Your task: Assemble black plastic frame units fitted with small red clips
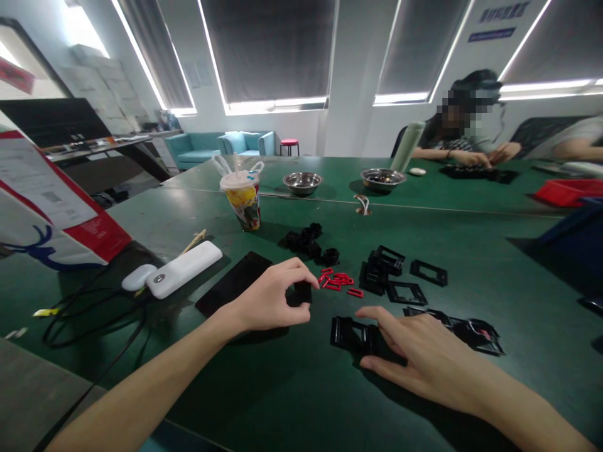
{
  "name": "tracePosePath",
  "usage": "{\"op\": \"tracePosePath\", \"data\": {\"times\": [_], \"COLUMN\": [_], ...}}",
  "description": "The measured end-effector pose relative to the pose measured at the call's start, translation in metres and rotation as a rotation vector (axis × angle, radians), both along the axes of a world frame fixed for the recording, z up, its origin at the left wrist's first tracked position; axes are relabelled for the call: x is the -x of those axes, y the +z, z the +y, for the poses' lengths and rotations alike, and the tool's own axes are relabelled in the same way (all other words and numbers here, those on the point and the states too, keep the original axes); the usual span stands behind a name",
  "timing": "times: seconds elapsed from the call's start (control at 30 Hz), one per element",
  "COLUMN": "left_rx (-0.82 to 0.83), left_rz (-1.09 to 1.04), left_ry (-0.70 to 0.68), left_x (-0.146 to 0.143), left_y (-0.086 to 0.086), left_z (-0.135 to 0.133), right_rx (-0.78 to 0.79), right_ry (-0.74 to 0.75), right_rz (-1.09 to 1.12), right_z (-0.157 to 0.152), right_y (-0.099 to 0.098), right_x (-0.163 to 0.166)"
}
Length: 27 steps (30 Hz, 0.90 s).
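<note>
My left hand (277, 295) is curled, with a small black plastic part (302, 292) between thumb and fingers; its exact shape is hidden. Low on the table, my right hand (419, 345) has thumb and index finger on either side of a black plastic frame (346, 334) with a rectangular opening. Small red plastic rings (339, 280) lie in a loose group just beyond my hands. Behind them is a heap of black parts (304, 240). More black frames (406, 293) lie to the right, and several assembled black pieces (471, 333) sit beyond my right wrist.
A black flat tablet-like slab (235, 282) lies under my left forearm's far side, beside a white power bank (186, 270) with cables. Further back stand a drink cup (244, 201) and two metal bowls (303, 182). A person (464, 132) works across the green table (292, 389).
</note>
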<state>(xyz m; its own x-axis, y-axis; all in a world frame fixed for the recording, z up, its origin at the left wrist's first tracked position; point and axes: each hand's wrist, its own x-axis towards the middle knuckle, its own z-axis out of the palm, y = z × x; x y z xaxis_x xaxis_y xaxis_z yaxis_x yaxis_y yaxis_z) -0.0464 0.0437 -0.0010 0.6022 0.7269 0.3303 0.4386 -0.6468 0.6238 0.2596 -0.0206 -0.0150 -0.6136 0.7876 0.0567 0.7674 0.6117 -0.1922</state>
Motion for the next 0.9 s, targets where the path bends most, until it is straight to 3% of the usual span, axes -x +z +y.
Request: {"op": "tracePosePath", "data": {"times": [0.47, 0.9], "left_rx": [0.069, 0.117], "left_rz": [0.014, 0.013], "left_ry": [-0.097, -0.102], "left_x": [-0.006, -0.013], "left_y": [-0.007, -0.011], "left_z": [-0.003, -0.01], "right_rx": [0.028, 0.121], "right_ry": [-0.003, -0.018], "right_rz": [0.003, -0.05], "right_z": [0.0, 0.0], "right_y": [0.001, 0.013], "right_x": [0.001, 0.005]}}
